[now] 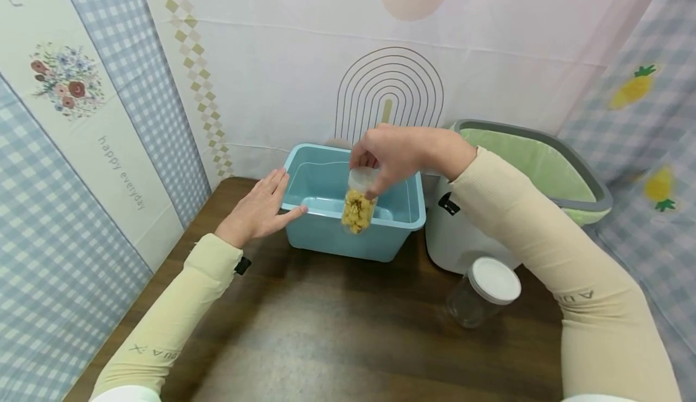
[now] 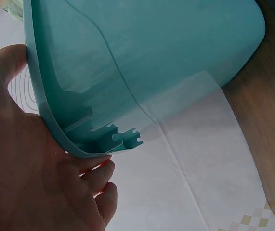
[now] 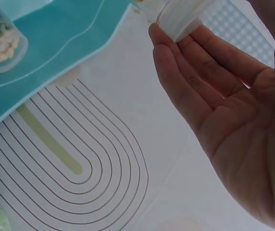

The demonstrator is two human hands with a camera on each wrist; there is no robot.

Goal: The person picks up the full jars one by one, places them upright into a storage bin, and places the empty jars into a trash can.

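Observation:
My right hand (image 1: 399, 151) pinches a clear jar of yellow popcorn-like pieces (image 1: 357, 211) at its white lid, fingers and thumb around the lid's sides. The jar hangs tilted over the front rim of a light blue plastic bin (image 1: 337, 242). At the bin's left end, my left hand (image 1: 261, 205) lies along the rim with fingers stretched out and thumb pointing at the front edge. The left wrist view shows this hand (image 2: 41, 144) right against the bin's rim (image 2: 43, 103). In the right wrist view, a clear container with pale and greenish pieces (image 3: 5, 43) appears within the bin.
A second clear jar with a white lid (image 1: 473, 305) stands on the dark wooden table (image 1: 304, 341) at the front right. Close to the blue bin's right side is a white trash can (image 1: 464, 242) with a grey rim and green liner. Patterned cloth hangs behind and at both sides.

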